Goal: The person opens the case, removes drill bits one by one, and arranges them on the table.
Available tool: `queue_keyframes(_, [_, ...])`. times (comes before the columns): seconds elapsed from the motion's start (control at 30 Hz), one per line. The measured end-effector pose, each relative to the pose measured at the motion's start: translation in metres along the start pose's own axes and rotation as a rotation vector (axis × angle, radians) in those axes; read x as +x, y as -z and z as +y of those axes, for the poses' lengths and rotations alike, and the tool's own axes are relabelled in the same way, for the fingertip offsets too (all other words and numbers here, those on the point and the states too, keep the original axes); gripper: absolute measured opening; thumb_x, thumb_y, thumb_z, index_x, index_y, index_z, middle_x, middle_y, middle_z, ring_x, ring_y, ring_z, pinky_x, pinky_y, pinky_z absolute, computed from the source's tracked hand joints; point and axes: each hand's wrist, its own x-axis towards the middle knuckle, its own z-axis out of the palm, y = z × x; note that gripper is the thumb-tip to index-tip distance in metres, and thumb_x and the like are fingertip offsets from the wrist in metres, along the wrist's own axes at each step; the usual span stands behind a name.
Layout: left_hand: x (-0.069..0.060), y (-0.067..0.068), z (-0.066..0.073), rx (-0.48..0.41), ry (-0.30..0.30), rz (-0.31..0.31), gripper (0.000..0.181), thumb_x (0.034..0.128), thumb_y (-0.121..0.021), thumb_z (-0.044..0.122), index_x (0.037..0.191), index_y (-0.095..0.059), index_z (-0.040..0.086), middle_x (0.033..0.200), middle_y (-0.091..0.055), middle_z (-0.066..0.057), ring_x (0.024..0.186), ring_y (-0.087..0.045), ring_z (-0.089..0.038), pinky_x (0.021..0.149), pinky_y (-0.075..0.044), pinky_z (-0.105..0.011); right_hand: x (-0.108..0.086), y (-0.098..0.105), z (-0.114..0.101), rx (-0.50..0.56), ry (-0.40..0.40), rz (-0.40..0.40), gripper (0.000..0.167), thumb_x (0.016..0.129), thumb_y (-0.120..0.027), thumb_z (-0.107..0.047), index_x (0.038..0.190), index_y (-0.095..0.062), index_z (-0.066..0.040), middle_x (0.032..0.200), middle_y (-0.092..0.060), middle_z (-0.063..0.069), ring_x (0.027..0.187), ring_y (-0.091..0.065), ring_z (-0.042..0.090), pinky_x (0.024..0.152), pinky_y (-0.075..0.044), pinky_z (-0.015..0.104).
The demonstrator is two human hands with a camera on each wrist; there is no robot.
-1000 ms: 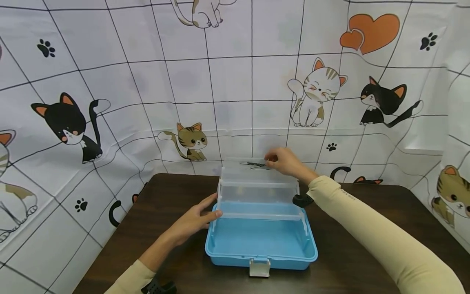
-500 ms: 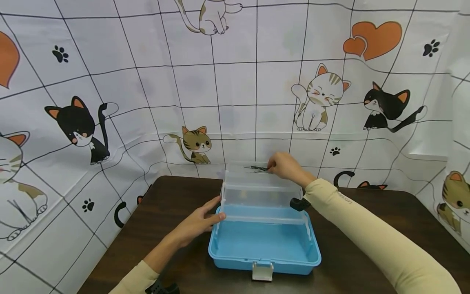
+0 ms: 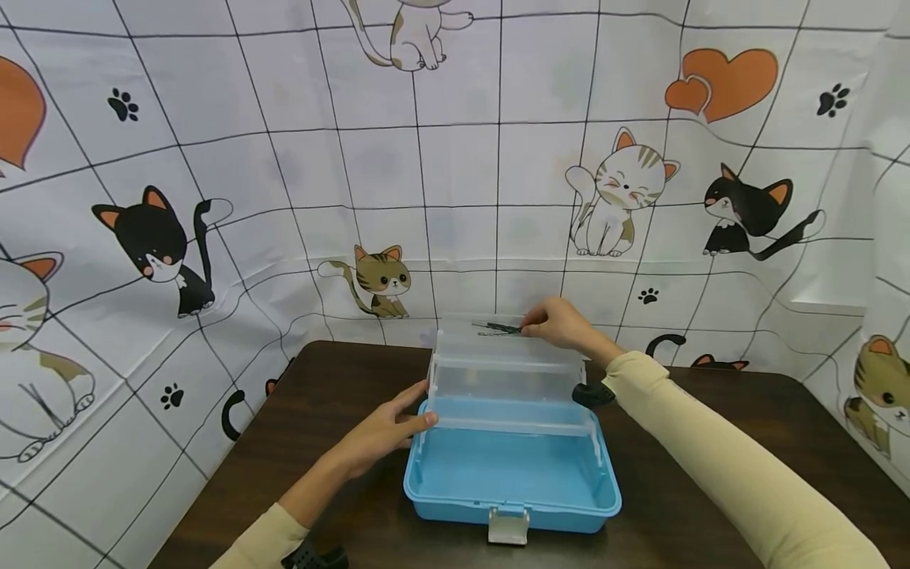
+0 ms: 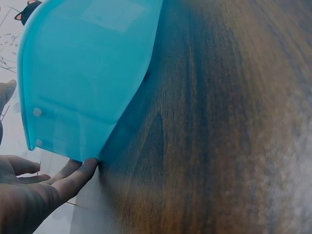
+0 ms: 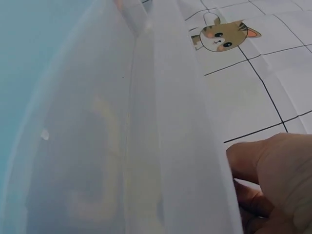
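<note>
Right hand [image 3: 560,322] edged rightward, bent fingers at dark strips [image 3: 505,328], grip unclear; left hand [image 3: 381,431], straight-fingered, touches box [image 3: 508,466].

Box [image 3: 512,466]: on table [image 3: 341,387]
Trays [image 3: 507,382]: above box's far side
Pieces [image 3: 502,328]: at farthest tray, left of right hand [image 3: 564,323]
Left hand [image 3: 387,431]: box's left
Sheet [image 3: 462,166]: behind table

There's the left hand [image 4: 29,192], in at the lower left, fingers spread, one fingertip right on the blue box's [image 4: 87,68] bottom corner, just above the worktop [image 4: 209,126]! Big and glossy, the box takes the upper left, tilted across the view, two pale studs [image 4: 37,112] one above the other near its rim. Dark brown wood grain sweeps down the right, and behind the box, a white sheet [image 4: 8,68] with a black printed cat [image 4: 28,13] peeking in.
</note>
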Motion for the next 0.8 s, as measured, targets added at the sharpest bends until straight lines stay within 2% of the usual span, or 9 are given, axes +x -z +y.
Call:
queue_keyframes(0.07, [0.000, 0.000, -0.002, -0.003, 0.003, 0.001, 0.082, 0.1004, -0.066, 0.042, 0.165, -0.019, 0.024, 0.168, -0.009, -0.012, 0.135, -0.046, -0.042, 0.099, -0.050, -0.054, -0.001, -0.001, 0.003, 0.022, 0.000, 0.005, 0.019, 0.099, -0.070, -0.013, 0.111, -0.077, -0.001, 0.122, -0.067, 0.018, 0.104, -0.064, 0.031, 0.082, -0.056, 0.045])
queue_keyframes(0.23, [-0.001, -0.001, -0.004, -0.006, 0.009, 0.006, 0.082, 0.1003, -0.067, 0.042, 0.165, -0.019, 0.024, 0.168, -0.010, -0.012, 0.135, -0.045, -0.043, 0.099, -0.050, -0.054, -0.002, -0.004, 0.007, 0.093, -0.031, 0.039, 0.022, 0.101, -0.067, -0.017, 0.116, -0.076, -0.003, 0.117, -0.070, 0.012, 0.102, -0.064, 0.027, 0.082, -0.055, 0.043])
queue_keyframes(0.47, [-0.001, -0.002, -0.001, -0.002, 0.006, 0.008, 0.082, 0.1003, -0.067, 0.042, 0.165, -0.019, 0.025, 0.168, -0.009, -0.012, 0.135, -0.045, -0.044, 0.099, -0.050, -0.054, -0.004, 0.001, 0.007, 0.194, -0.090, 0.093, 0.028, 0.102, -0.066, -0.025, 0.121, -0.075, -0.006, 0.123, -0.067, 0.010, 0.110, -0.060, 0.029, 0.091, -0.051, 0.048])
queue_keyframes(0.63, [-0.001, -0.002, 0.001, 0.002, 0.002, 0.003, 0.082, 0.1004, -0.066, 0.042, 0.165, -0.019, 0.024, 0.168, -0.008, -0.012, 0.136, -0.044, -0.045, 0.099, -0.050, -0.055, -0.008, 0.008, 0.014, 0.319, -0.102, 0.147, 0.031, 0.101, -0.068, -0.028, 0.121, -0.074, -0.006, 0.125, -0.066, 0.012, 0.114, -0.058, 0.030, 0.096, -0.048, 0.051])
queue_keyframes(0.8, [-0.002, 0.000, 0.000, 0.001, 0.007, 0.006, 0.082, 0.1004, -0.066, 0.042, 0.165, -0.019, 0.025, 0.168, -0.007, -0.011, 0.137, -0.042, -0.045, 0.100, -0.049, -0.056, -0.016, 0.016, 0.023, 0.424, -0.092, 0.202, 0.032, 0.100, -0.069, -0.030, 0.118, -0.075, -0.004, 0.122, -0.066, 0.012, 0.110, -0.056, 0.030, 0.098, -0.044, 0.053])
